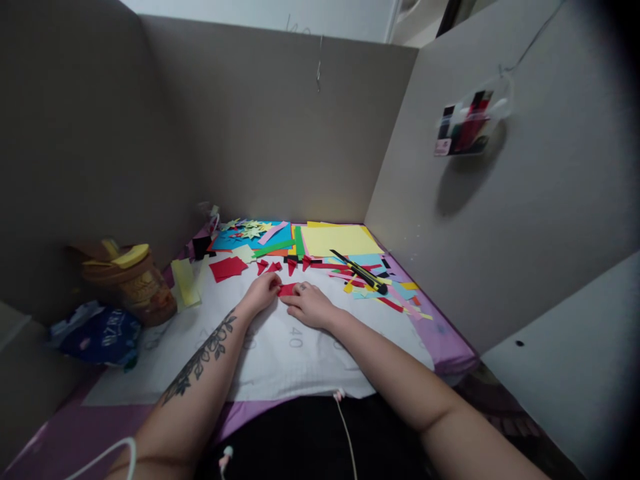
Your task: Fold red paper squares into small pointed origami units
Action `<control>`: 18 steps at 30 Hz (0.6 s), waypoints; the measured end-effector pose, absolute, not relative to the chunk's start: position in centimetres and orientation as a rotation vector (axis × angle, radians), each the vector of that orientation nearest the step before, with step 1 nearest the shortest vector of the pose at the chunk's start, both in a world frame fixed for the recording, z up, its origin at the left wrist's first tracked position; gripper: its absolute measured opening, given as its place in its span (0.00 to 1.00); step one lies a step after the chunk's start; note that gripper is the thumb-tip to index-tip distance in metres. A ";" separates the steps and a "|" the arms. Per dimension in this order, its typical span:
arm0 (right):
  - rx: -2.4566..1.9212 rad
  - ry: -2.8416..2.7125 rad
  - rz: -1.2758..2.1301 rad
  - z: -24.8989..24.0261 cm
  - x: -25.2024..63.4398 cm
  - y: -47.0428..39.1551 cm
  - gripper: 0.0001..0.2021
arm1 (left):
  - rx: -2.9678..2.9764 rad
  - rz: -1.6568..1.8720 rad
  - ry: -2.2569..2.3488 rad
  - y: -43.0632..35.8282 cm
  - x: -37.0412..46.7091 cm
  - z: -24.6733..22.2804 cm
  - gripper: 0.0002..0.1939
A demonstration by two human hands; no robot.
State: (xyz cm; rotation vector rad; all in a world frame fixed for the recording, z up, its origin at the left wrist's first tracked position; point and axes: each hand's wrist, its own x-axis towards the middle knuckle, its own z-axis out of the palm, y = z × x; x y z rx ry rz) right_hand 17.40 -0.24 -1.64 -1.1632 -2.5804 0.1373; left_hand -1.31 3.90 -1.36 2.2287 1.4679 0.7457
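Lying between both hands, a red paper piece (287,290) meets the left hand's (263,292) bent fingertips at one end and the right hand's (310,305) fingers at the other; whether either pinches it, I cannot tell. Small folded red pieces (291,267) sit just beyond, a cutter (367,277) farther right. Toward the body, the white sheet (280,373) gives room between the forearms. Grey panels (280,120) border the bench's (453,350) far and right edges.

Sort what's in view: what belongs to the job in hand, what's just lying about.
Likely part of the job:
handled red paper
folded red pieces
red paper squares
utility knife, possibly

Apparently lying about:
blue plastic packet
brown container
hanging clear package
paper stars
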 end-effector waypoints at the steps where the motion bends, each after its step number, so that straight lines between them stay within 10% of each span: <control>1: -1.188 -2.584 0.135 -1.6 17.1 -0.1 0.17 | 2.202 0.780 1.483 3.9 -1.4 -1.5 0.07; 18: -1.283 -1.598 0.718 -4.0 19.0 2.4 0.15 | 2.384 0.737 1.248 2.9 -1.6 -1.4 0.09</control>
